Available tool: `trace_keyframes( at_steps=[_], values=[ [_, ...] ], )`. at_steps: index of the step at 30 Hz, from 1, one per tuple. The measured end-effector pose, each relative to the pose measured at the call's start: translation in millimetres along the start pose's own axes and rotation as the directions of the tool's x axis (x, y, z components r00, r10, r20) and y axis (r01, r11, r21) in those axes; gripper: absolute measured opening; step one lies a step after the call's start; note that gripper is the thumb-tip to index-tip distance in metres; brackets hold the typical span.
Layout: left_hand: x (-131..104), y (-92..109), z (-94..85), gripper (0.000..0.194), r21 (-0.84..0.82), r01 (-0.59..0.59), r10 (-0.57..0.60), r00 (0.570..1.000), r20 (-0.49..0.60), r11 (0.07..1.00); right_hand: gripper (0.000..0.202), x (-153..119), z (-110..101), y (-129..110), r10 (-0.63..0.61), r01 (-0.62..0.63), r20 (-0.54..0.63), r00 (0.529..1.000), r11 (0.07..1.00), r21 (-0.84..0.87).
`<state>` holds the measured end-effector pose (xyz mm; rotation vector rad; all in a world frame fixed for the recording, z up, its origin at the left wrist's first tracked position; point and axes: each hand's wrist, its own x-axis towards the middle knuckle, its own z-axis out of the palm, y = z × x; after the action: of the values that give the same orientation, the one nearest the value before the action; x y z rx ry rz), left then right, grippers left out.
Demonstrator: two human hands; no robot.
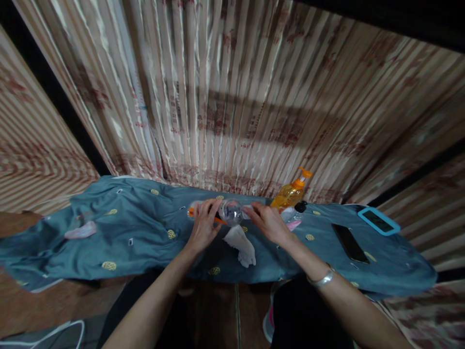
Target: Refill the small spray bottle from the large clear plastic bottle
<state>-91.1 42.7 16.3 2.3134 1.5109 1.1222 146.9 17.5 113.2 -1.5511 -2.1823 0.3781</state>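
Both hands hold a clear plastic bottle (229, 211) lying on its side near the surface's (145, 242) far edge. The left hand (204, 224) has its fingers wrapped around one end, the right hand (268, 222) grips the other. A white cloth (240, 245) lies just beneath, toward the near edge.

Backdrop: pleated striped curtain (254, 97), beige with reddish print, a shadow band across it. Dark gaps at its edges. Desk (145, 300) under a teal patterned cloth (138, 228). Brown wood floor (47, 300) below. Light is dim.
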Motion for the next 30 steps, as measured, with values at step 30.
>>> trace_keyframes(
  at_steps=[30],
  values=[
    [3.9, -4.9, 9.0, 0.083, -0.421, 0.141, -0.185, 0.981, -0.066, 0.896, 0.043, -9.1, 66.7, 45.5, 0.091, -0.062, -0.079, 0.993, 0.949, 0.31]
  ],
)
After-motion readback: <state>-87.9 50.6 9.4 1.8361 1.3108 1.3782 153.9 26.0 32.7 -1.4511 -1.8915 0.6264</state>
